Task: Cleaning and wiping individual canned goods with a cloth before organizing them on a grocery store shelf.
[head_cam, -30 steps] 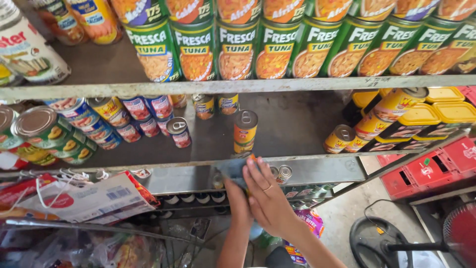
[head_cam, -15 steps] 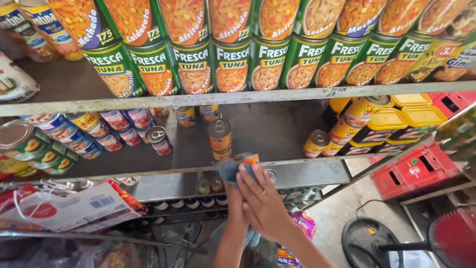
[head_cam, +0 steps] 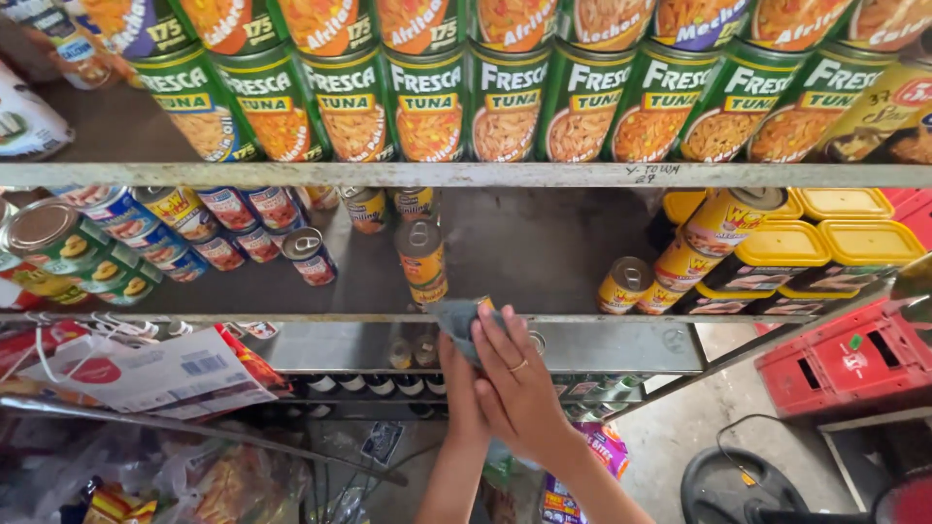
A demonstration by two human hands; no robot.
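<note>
- Right hand (head_cam: pixel 519 383) is lying flat with fingers spread over a grey cloth (head_cam: pixel 454 318), pressing it against something small at the front edge of the middle shelf (head_cam: pixel 243 317); a ring is showing on one finger.
- Left hand (head_cam: pixel 459 388) is sitting mostly behind the right one, fingers curled up toward the cloth's underside; how firmly it is gripping, cannot tell.
- An orange-yellow sliver is peeking out just above the cloth, probably a can being wrapped; too covered to be sure.
- Cloth is sitting at the shelf lip, just below a short stack of yellow-labelled cans (head_cam: pixel 422 260) standing upright on that shelf.
- Green tuna cans (head_cam: pixel 427 102) are lining the upper shelf in a tight row, more cans stacked on top of them.
- Red-and-blue cans (head_cam: pixel 223 228) are crowding the left of the middle shelf; yellow-lidded tubs (head_cam: pixel 845 243) are stacking up at the right.
- Red crate (head_cam: pixel 845 359) is resting on the floor at lower right.
</note>
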